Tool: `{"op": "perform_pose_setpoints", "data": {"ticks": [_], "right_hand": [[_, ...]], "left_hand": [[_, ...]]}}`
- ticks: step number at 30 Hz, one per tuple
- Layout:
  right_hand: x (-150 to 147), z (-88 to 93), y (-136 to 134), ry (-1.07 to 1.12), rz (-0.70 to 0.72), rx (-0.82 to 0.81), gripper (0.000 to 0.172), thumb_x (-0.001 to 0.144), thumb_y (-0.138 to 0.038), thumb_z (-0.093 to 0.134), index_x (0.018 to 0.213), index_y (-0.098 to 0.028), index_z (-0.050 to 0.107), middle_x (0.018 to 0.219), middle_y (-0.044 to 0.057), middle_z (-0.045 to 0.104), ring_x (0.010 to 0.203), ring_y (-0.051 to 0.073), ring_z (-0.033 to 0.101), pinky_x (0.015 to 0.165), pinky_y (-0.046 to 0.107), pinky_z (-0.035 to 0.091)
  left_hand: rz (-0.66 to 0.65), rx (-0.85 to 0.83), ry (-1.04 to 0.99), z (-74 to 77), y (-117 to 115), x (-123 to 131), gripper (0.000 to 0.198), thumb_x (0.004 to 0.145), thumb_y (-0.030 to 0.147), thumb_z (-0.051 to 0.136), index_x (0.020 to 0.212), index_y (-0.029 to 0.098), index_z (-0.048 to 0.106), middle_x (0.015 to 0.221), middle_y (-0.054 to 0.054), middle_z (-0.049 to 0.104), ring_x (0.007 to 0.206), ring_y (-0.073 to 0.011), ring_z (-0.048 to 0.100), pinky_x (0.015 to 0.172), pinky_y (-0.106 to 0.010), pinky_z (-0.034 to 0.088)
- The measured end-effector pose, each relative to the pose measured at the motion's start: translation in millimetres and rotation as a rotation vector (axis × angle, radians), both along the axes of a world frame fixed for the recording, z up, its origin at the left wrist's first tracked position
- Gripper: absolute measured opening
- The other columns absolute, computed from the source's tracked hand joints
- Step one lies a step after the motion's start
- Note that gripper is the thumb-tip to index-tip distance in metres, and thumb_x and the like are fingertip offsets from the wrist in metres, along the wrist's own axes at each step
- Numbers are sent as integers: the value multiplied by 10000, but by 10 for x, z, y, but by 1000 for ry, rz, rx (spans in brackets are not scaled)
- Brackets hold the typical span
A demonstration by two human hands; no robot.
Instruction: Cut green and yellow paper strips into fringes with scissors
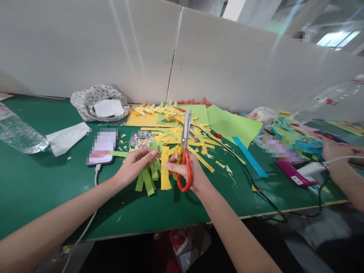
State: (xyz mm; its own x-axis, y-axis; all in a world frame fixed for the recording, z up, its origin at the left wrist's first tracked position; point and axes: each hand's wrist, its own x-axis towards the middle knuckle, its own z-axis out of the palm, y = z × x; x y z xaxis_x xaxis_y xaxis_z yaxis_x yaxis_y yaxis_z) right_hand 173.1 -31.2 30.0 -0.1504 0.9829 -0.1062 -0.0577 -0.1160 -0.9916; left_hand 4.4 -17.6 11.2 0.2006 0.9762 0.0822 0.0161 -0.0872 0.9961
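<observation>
My right hand (186,168) holds scissors with an orange-red handle (188,182), their metal blades (186,129) pointing away from me and close together. Under the same thumb is a folded yellow paper strip (165,170); a yellow loop beside the handle is partly covered by my fingers. My left hand (138,163) is closed, thumb against fingers, at a bunch of green paper strips (148,182). One green strip (119,153) sticks out to its left, over the phone's edge. The inner side of the left grip is hidden.
Yellow cuttings (204,151), green sheets (233,123) and a black cable (244,174) lie ahead and right. A charging phone (104,146), a cloth pouch (82,102) and a water bottle (21,131) are left. Another person's hand (337,155) is at far right, near a magenta case (295,178).
</observation>
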Motion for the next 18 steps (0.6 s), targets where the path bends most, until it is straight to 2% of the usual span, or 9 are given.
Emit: {"op": "perform_pose_setpoints", "data": {"ticks": [4,6,9,11,14,16,18], "right_hand": [[3,-38,-17,-78,174,-41,387,505,-266,746,681,-195,409,615,-64,525,549,106,548,564,273,488],[6,-72,-26,-122,208,-45,378,508,-253,743,685,-194,414,620,-68,525,534,95,536,550,255,473],[26,-111,-18,-200,219,-31,367,499,-227,745,700,-189,440,617,-77,510,505,76,513,533,234,454],[58,-119,13,-222,181,-11,370,486,-218,753,704,-183,456,626,-76,505,510,76,524,532,232,460],[132,-105,91,-162,26,-10,394,475,-232,767,705,-184,450,645,-70,516,525,100,575,551,261,499],[187,-82,144,-97,-104,-27,419,469,-239,777,706,-190,434,616,-68,528,530,128,611,575,282,524],[231,-55,178,-34,-214,-29,424,475,-244,780,706,-192,428,575,-71,528,524,142,626,589,285,537]], "left_hand": [[-154,-136,-40,-13,22,-5,196,725,339,616,630,170,640,545,-9,589,523,-120,548,505,-207,414],[-144,-153,-34,-25,29,-10,217,718,340,625,589,167,607,502,6,557,478,-105,530,471,-195,386],[-47,-169,-81,-43,47,-23,213,717,362,630,633,168,603,535,5,566,496,-100,544,445,-179,367],[11,-191,-116,-54,66,-34,206,709,366,642,656,169,609,559,2,577,523,-98,556,450,-168,373],[57,-237,-152,-59,86,-41,194,688,361,662,673,170,628,635,-19,626,549,-100,570,456,-166,391],[34,-252,-141,-44,77,-34,189,687,351,660,662,165,643,682,-45,654,538,-102,566,446,-174,393],[-47,-252,-89,-15,51,-19,176,692,328,651,637,160,656,666,-57,659,509,-101,554,434,-182,389]]}}
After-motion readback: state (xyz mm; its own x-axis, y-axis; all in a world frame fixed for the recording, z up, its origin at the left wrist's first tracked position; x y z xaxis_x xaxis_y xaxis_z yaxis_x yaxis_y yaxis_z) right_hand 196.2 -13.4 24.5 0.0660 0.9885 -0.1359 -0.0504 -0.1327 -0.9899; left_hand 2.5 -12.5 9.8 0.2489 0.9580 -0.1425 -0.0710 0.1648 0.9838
